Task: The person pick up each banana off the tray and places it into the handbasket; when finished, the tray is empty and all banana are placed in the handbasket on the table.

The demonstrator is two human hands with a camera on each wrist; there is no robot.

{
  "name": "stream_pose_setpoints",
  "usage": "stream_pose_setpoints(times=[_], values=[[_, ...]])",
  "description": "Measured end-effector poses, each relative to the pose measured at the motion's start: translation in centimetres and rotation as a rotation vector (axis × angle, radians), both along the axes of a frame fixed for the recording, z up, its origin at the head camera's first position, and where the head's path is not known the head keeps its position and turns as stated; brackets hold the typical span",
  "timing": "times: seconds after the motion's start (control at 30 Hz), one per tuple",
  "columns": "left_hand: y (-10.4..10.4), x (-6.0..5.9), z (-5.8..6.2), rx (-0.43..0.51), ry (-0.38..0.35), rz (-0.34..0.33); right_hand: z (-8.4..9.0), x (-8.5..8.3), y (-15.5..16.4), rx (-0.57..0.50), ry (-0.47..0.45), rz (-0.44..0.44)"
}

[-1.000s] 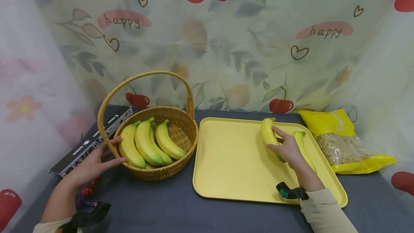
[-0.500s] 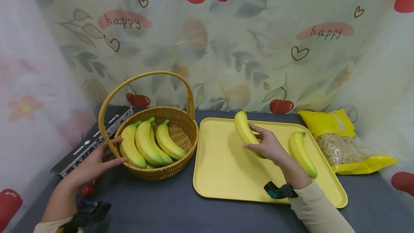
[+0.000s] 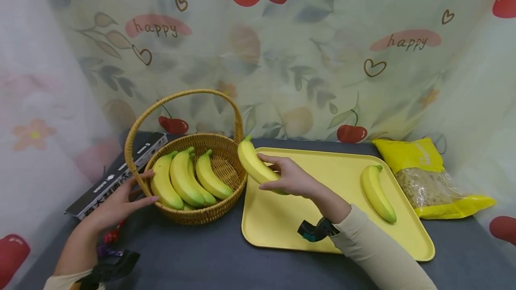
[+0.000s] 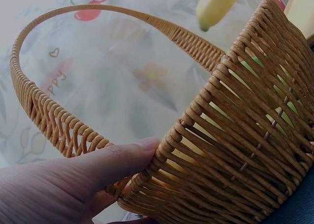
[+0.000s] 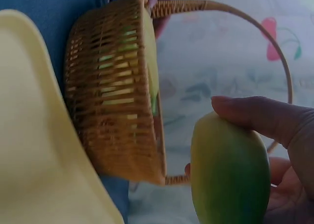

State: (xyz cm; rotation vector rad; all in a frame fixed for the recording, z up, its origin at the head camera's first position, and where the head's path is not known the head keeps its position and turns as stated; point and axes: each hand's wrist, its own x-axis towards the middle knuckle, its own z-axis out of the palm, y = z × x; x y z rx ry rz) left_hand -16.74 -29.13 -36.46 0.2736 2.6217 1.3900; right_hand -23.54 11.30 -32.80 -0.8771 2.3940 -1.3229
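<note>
Cherry-print curtain (image 3: 306, 57) (lettered "happy") backs a dark grey tabletop (image 3: 209, 258).

Yellow snack bag (image 3: 427, 178) lying at the far right of the dark counter (image 3: 209, 258). Black box with white print (image 3: 117, 173) at the far left. Behind both, a curtain (image 3: 306, 61) printed with cherries, hearts, "happy".

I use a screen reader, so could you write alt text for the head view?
A right hand holds a banana over the edge of a wicker basket with bananas inside, while the left hand steadies the basket. One more banana lies on a yellow tray.
</note>
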Motion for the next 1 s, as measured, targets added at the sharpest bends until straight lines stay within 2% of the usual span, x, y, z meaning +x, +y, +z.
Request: stream_pose_setpoints(times=[0.17, 0.37, 0.67, 1.0], values=[[0.1, 0.1, 0.0, 0.001, -0.002, 0.004, 0.9, -0.6, -3.1, 0.084, 0.013, 0.072], [0.1, 0.2, 0.0, -0.003, 0.007, 0.003, 1.5, -2.4, -7.2, 0.183, 0.009, 0.084], [0.1, 0.1, 0.0, 0.002, 0.008, -0.008, 0.6, -4.5, -12.1, 0.240, -0.041, 0.067], [0.1, 0.2, 0.1, 0.001, 0.013, -0.008, -0.7, -4.6, -15.2, 0.328, -0.086, 0.053]])
